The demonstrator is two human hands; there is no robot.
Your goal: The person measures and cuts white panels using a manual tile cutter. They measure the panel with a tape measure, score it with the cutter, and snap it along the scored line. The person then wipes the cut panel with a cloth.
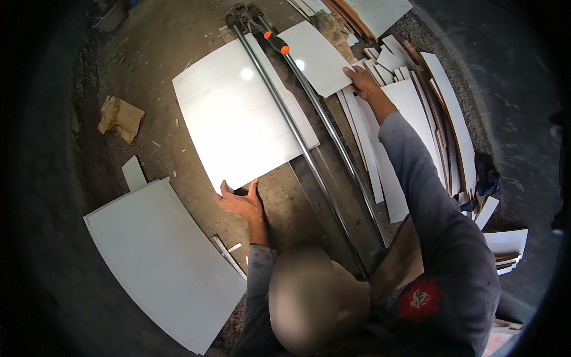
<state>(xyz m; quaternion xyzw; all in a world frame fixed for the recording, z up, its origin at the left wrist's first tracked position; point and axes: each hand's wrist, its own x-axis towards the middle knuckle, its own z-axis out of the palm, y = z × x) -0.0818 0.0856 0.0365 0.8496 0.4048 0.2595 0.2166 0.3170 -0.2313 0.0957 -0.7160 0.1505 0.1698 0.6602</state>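
Note:
A tile cutter with two steel rails (pixel 327 184) lies lengthwise, its black-and-orange handle (pixel 276 43) near the far end. A large glossy white tile (pixel 232 113) rests under the left rail. My left hand (pixel 241 205) grips that tile's near-left corner, thumb and fingers along the edge. A smaller white tile piece (pixel 315 59) sits at the far right of the cutter, partly under the rails. My right hand (pixel 363 83) holds its right edge, thumb on top and fingers partly hidden beneath.
Stacked tile strips (pixel 404 137) lie along the right. Another white tile (pixel 160 256) is at lower left, beside a ruler (pixel 229 256). Torn cardboard (pixel 119 116) lies on the dusty floor at left. More boards (pixel 375 12) are at the back, and a dark raised edge (pixel 511 119) runs along the far right.

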